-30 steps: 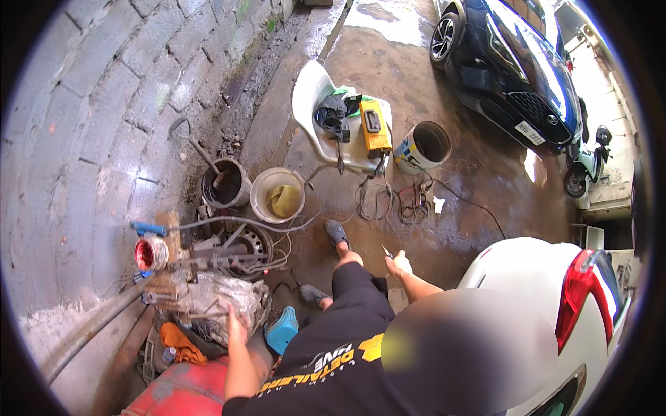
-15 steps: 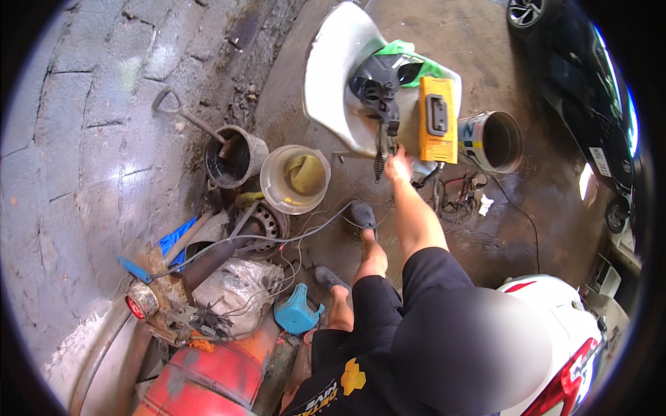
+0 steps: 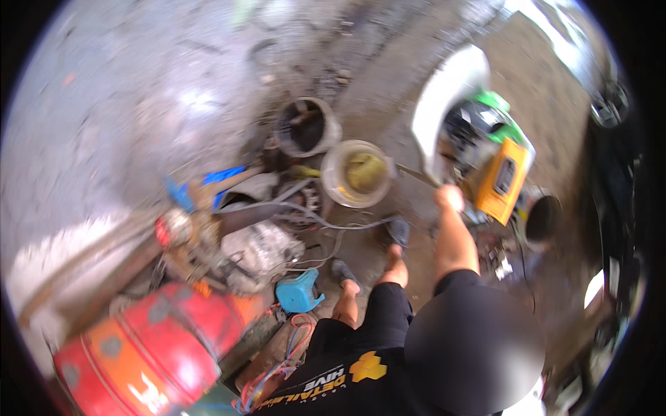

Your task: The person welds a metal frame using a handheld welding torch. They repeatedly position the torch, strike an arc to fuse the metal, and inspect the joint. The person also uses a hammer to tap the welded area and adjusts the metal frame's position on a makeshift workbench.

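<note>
My right hand (image 3: pixel 449 198) reaches to the near edge of a white plastic chair (image 3: pixel 444 104). Its fingers are smeared by motion, so I cannot make out any grip. Just beyond it on the seat lies a blurred black piece of headgear (image 3: pixel 472 125), perhaps a welding mask, with something bright green (image 3: pixel 512 130) behind it. To the hand's right rests a yellow box-shaped machine (image 3: pixel 494 201) with a dark carrying handle (image 3: pixel 506 176). My left hand is out of view.
Two buckets, one dark inside (image 3: pixel 333 139) and one pale (image 3: pixel 333 191), stand left of the chair. A third bucket (image 3: pixel 551 215) lies to the right, near a dark car (image 3: pixel 624 201). A red cylinder (image 3: pixel 159 347), a blue stool (image 3: pixel 298 291) and loose cables (image 3: pixel 347 225) fill the lower left.
The view has swung, so the chair, yellow machine and buckets sit farther right, and the picture is blurrier. My right hand remains at the chair's near edge.
</note>
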Demonstrator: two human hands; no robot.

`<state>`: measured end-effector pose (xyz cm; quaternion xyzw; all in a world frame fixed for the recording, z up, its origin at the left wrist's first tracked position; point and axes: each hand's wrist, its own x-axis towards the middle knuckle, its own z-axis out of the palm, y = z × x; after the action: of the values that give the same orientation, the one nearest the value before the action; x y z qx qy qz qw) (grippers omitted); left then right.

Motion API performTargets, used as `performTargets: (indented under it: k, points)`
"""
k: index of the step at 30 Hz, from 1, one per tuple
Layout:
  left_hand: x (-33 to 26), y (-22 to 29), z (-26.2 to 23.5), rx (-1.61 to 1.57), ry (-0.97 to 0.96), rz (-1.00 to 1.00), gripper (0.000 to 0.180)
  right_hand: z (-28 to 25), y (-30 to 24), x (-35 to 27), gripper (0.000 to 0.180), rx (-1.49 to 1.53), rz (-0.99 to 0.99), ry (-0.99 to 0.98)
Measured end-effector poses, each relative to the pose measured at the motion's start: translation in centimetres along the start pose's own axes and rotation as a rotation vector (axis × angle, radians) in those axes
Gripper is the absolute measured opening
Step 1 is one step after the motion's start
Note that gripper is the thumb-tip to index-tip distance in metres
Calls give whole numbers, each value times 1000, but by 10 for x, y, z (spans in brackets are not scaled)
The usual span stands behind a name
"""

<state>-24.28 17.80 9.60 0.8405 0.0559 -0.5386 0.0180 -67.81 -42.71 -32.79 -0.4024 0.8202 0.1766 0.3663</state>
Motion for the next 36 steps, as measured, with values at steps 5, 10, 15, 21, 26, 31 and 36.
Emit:
performTargets:
  k: [5,10,15,21,26,31,36]
  points:
    - [34,-43,-12,-171,-38,-8,36,7,87,78,28,76,-710,72]
    - [27,-117,-3,-72,91,-36,51,23,56,-98,17,1035,-85,-467]
    - [103,-134,0,-163,2,55,56,26,82,-199,17,707,-296,-413]
    - [200,-126,-32,-180,-35,325,54,34,9,-475,31,747,-990,6]
    - [263,-89,-77,-330,44,430,45,57,-87,-654,15,457,-1253,-142]
    - [287,-81,-96,-441,34,477,43,146,-174,-686,43,538,-1310,-153]
    - [311,-123,-101,-441,9,497,45,175,-223,-711,45,329,-1466,11]
